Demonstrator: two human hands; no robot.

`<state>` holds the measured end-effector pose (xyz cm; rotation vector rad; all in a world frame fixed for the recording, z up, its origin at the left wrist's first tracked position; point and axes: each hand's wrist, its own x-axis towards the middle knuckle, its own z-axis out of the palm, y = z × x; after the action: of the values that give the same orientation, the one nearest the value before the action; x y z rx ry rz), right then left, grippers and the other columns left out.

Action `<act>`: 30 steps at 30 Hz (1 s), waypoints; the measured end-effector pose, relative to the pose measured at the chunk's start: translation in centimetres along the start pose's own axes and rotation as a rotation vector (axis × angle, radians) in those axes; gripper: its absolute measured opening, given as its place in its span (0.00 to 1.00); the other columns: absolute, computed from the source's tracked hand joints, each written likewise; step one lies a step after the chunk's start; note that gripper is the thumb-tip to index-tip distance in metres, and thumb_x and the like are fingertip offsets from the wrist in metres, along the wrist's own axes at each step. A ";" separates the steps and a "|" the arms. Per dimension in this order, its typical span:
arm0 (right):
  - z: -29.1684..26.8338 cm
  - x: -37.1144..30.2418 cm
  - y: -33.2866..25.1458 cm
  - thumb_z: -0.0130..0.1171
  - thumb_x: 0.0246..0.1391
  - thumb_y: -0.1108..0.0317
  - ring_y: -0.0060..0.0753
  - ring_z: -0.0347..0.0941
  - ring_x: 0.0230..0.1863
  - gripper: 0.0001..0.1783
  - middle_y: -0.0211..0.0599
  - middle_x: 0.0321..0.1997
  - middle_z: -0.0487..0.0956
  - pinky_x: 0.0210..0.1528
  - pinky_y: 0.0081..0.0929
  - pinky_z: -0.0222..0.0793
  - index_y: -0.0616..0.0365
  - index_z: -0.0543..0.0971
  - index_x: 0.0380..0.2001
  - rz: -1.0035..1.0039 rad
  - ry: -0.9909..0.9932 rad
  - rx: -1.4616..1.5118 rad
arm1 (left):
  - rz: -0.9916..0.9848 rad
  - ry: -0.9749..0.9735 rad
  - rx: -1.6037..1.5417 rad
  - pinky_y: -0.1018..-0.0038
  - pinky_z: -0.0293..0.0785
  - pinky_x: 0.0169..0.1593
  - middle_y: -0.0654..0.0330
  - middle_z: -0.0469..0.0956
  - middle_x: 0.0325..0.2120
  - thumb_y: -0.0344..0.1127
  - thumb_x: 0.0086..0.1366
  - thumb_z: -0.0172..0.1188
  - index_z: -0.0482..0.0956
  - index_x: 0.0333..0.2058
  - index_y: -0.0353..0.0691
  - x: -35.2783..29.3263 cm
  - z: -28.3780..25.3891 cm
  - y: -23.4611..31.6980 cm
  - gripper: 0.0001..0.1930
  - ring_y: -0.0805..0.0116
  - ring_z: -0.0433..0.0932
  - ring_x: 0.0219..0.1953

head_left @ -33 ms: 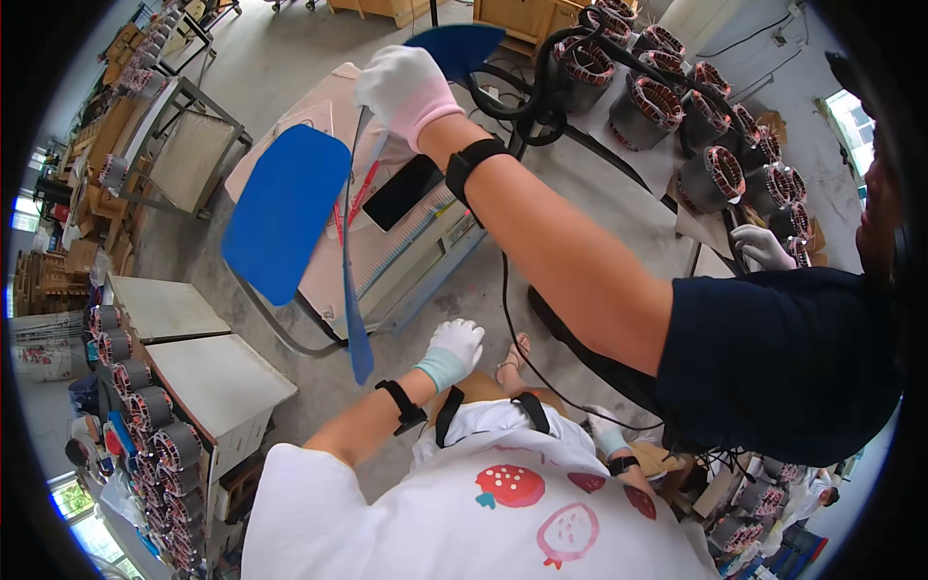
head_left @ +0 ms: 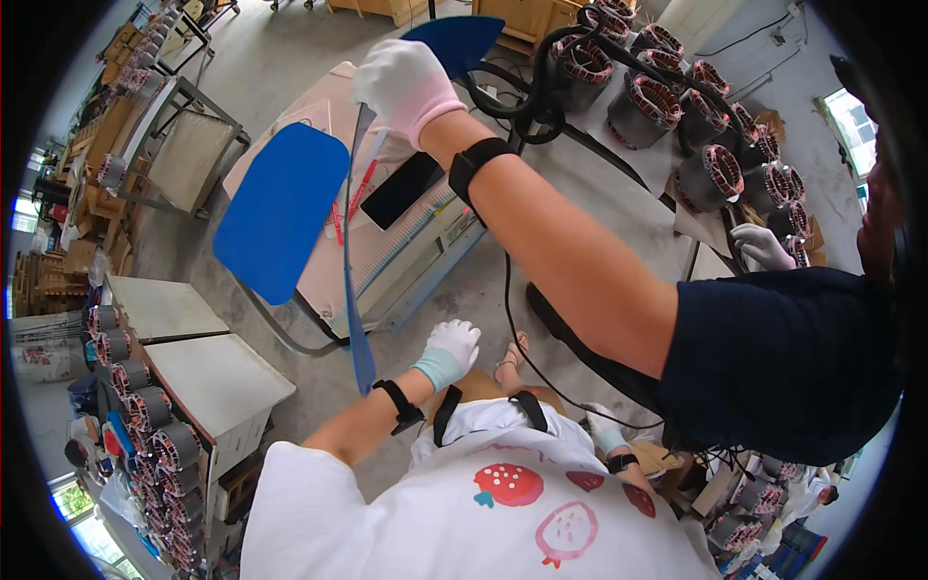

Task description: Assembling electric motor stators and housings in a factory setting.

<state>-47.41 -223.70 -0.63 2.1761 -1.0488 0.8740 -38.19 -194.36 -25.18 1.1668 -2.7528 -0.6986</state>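
Observation:
My left hand [head_left: 450, 350], in a white glove with a teal cuff, hangs before my body with its fingers curled in and nothing visible in it. My right hand [head_left: 605, 427], also gloved, is low at my right side; its fingers are hidden. Ahead, a co-worker's gloved hand [head_left: 404, 89] with a pink cuff is closed at the middle of a set of blue fan-like blades. One broad blade [head_left: 282, 215] faces me on the left, another [head_left: 361, 353] stands edge-on, and a third [head_left: 462, 41] is behind that hand. The co-worker's arm [head_left: 565, 242] crosses from the right.
Beyond the blades is a pink-topped table [head_left: 319, 280] with a black phone [head_left: 401, 190] and a red pen-like thing [head_left: 363, 186]. Several motor stators [head_left: 646, 111] stand at right, more [head_left: 150, 409] at left beside white cabinets [head_left: 217, 382]. A black cable [head_left: 522, 333] hangs near my legs.
The blades have turned slightly: the broad one has shifted a little left, the edge-on one has moved a little lower. The co-worker's hand has moved slightly; my hands are nearly still.

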 end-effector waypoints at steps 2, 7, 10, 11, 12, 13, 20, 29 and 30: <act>0.2 -0.8 1.7 0.62 0.33 0.68 0.27 0.77 0.31 0.05 0.22 0.19 0.76 0.33 0.24 0.73 0.42 0.83 0.17 -0.054 0.022 -0.047 | 0.015 -0.056 0.047 0.59 0.72 0.43 0.58 0.77 0.33 0.41 0.57 0.59 0.79 0.33 0.44 -0.4 0.4 0.0 0.09 0.56 0.77 0.40; -3.0 -16.4 -3.2 0.56 0.42 0.66 0.30 0.78 0.33 0.08 0.31 0.26 0.79 0.35 0.27 0.74 0.48 0.81 0.29 0.552 -0.390 0.301 | 0.010 -0.009 0.025 0.59 0.72 0.43 0.59 0.77 0.33 0.40 0.57 0.59 0.79 0.33 0.45 -2.5 1.2 -0.8 0.08 0.56 0.77 0.40; -8.4 -28.9 -7.3 0.53 0.48 0.65 0.32 0.79 0.34 0.12 0.36 0.30 0.80 0.37 0.28 0.75 0.52 0.80 0.36 0.917 -0.630 0.511 | -0.108 -0.045 0.064 0.60 0.74 0.44 0.55 0.76 0.33 0.39 0.57 0.59 0.77 0.33 0.43 -2.7 -1.2 -0.3 0.08 0.53 0.77 0.40; -11.5 -33.5 -8.5 0.52 0.50 0.65 0.32 0.80 0.34 0.13 0.38 0.31 0.81 0.37 0.29 0.75 0.53 0.80 0.38 1.050 -0.703 0.572 | -0.064 0.027 0.049 0.60 0.74 0.45 0.56 0.77 0.34 0.40 0.56 0.59 0.77 0.34 0.43 -2.8 -0.4 -1.2 0.09 0.54 0.77 0.41; -14.7 -38.2 -9.4 0.51 0.52 0.65 0.33 0.80 0.34 0.15 0.40 0.33 0.81 0.38 0.29 0.76 0.55 0.80 0.41 1.212 -0.767 0.607 | -0.015 0.021 0.044 0.60 0.74 0.45 0.56 0.77 0.34 0.40 0.56 0.59 0.77 0.34 0.43 -2.5 -1.0 -1.4 0.09 0.54 0.77 0.41; -18.7 -43.3 -10.8 0.50 0.54 0.64 0.34 0.80 0.35 0.16 0.41 0.34 0.81 0.38 0.30 0.76 0.56 0.79 0.43 1.376 -0.825 0.644 | -0.032 0.009 0.041 0.59 0.73 0.46 0.56 0.77 0.36 0.40 0.56 0.59 0.78 0.36 0.43 -2.2 -1.8 -1.3 0.11 0.54 0.77 0.42; -27.9 -56.0 -15.7 0.46 0.59 0.63 0.38 0.81 0.36 0.21 0.47 0.39 0.83 0.41 0.33 0.76 0.59 0.78 0.50 1.814 -0.975 0.710 | -0.048 -0.031 0.046 0.59 0.72 0.49 0.55 0.77 0.43 0.40 0.57 0.60 0.78 0.43 0.42 -3.1 -1.3 -2.5 0.16 0.54 0.76 0.47; -30.5 -56.8 -16.8 0.45 0.59 0.64 0.38 0.81 0.36 0.21 0.48 0.42 0.82 0.41 0.33 0.75 0.60 0.78 0.51 1.933 -0.888 0.667 | 0.023 -0.212 -0.011 0.57 0.73 0.47 0.55 0.78 0.40 0.40 0.57 0.59 0.78 0.41 0.42 -2.4 1.6 -0.3 0.14 0.52 0.77 0.44; -30.8 -57.1 -17.0 0.45 0.59 0.64 0.38 0.81 0.36 0.21 0.48 0.42 0.82 0.41 0.33 0.75 0.60 0.78 0.51 1.939 -0.881 0.659 | 0.027 -0.216 -0.010 0.57 0.73 0.47 0.55 0.78 0.40 0.40 0.57 0.59 0.78 0.41 0.42 -2.1 1.7 0.0 0.14 0.52 0.77 0.44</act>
<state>-70.39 -166.80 -27.66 1.1535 -3.8983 0.8549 -37.06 -192.26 -26.43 1.1107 -2.9288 -0.8826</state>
